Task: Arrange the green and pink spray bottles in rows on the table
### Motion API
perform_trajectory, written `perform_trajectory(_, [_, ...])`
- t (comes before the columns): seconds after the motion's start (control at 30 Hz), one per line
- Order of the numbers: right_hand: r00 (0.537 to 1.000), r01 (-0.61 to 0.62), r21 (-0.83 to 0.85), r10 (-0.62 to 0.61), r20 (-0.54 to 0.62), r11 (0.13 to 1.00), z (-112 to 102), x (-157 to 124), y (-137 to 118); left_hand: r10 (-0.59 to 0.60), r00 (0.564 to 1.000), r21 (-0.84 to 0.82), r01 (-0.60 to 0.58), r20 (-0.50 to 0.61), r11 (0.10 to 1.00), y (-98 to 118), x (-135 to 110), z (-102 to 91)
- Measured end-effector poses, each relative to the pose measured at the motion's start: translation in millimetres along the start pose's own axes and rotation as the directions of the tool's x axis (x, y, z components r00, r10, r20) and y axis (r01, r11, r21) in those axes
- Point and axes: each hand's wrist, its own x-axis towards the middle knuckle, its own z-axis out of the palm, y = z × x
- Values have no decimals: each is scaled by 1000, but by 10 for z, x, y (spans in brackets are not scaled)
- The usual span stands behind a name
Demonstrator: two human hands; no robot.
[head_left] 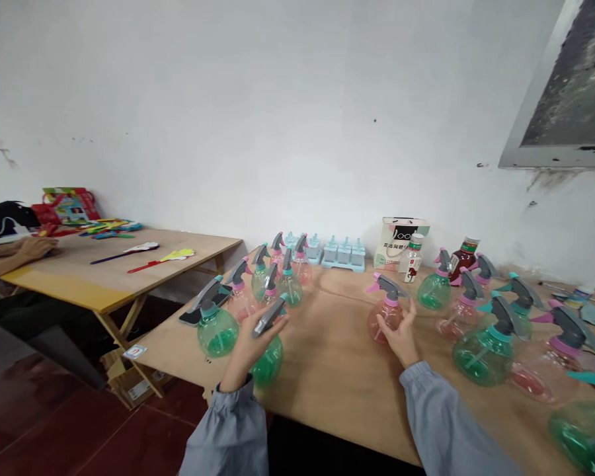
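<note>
My left hand (248, 340) is wrapped around the neck of a green spray bottle (268, 365) with a grey and teal head, near the table's front edge. On the right, the thumb and fingers of my right hand (401, 336) are around the body of a pink spray bottle (379, 318), which stands upright with a grey and pink head. Close by my left hand is another green spray bottle (218, 332), and more green and pink ones stand in a cluster behind it. To the right of my right hand stand several more, among them a green spray bottle (483, 357).
Light blue ice-pop moulds (344, 254) stand by the wall, near a paper bag (394, 244), a white bottle (413, 259) and a dark red bottle (462, 258). A phone (191, 318) lies at left. A co-worker's hand (37, 248) rests at the neighbouring table (89, 281).
</note>
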Motion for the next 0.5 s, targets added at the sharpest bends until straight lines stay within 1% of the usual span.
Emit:
perform_trajectory(0.03, [1000, -8, -2, 8, -4, 1000, -2, 0, 6, 4, 995, 0, -4, -95, 1000, -68, -8, -20])
perform_trajectory(0.07, [1000, -12, -7, 11, -13, 1000, -5, 0, 9, 9, 979, -4, -11, -204, 1000, -127, -18, -21])
perform_trajectory(0.1, [1000, -9, -15, 8, -21, 1000, -7, 0, 8, 20, 948, -2, -22, -316, 1000, -176, -28, -7])
perform_trajectory(0.17, [1000, 8, -35, -9, -28, 999, -9, 2, 7, 71, 859, 56, -49, -507, 997, -245, -42, 46])
perform_trajectory(0.2, [999, 18, -43, -20, -30, 999, -9, 3, 8, 107, 813, 109, -55, -573, 993, -267, -42, 77])
perform_trajectory(0.27, [999, 37, -50, -39, -34, 998, -8, 3, 21, 190, 742, 221, -57, -643, 974, -297, -24, 123])
perform_trajectory(0.33, [998, 55, -52, -57, -39, 997, -8, 2, 41, 273, 690, 311, -73, -670, 948, -321, -1, 132])
perform_trajectory(0.37, [997, 63, -55, -65, -41, 997, -10, 1, 50, 319, 654, 354, -83, -686, 932, -333, -1, 123])
perform_trajectory(0.4, [997, 68, -61, -71, -43, 996, -15, 1, 54, 376, 600, 401, -98, -706, 911, -344, -15, 109])
perform_trajectory(0.43, [996, 72, -69, -75, -41, 995, -21, 2, 52, 445, 521, 454, -119, -729, 883, -353, -49, 95])
perform_trajectory(0.5, [997, 72, -90, -74, -21, 993, -38, 8, 27, 586, 323, 561, -176, -743, 809, -349, -171, 99])
